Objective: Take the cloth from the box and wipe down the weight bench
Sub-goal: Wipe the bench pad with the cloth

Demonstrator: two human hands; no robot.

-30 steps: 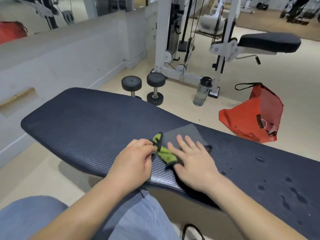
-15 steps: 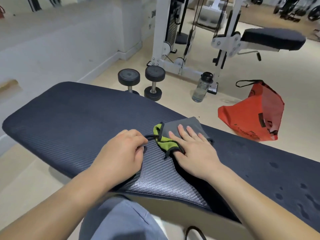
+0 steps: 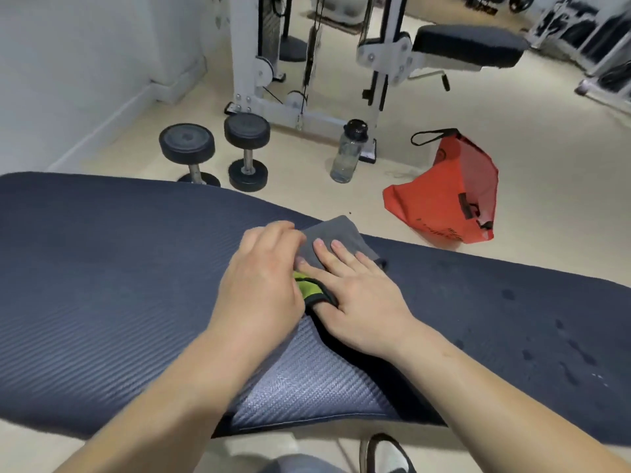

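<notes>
Our right hand [image 3: 358,298] flat, fingers spread, pressing grey cloth [image 3: 336,235] onto counter [image 3: 119,268]. Our left hand [image 3: 263,278] curled at cloth's left edge; grip there unclear. Damp spots [image 3: 560,349] on counter at right.

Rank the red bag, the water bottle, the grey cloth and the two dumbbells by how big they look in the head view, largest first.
1. red bag
2. two dumbbells: left and right look alike, so no ranking between them
3. grey cloth, partly covered by the hands, so unsure
4. water bottle
</notes>
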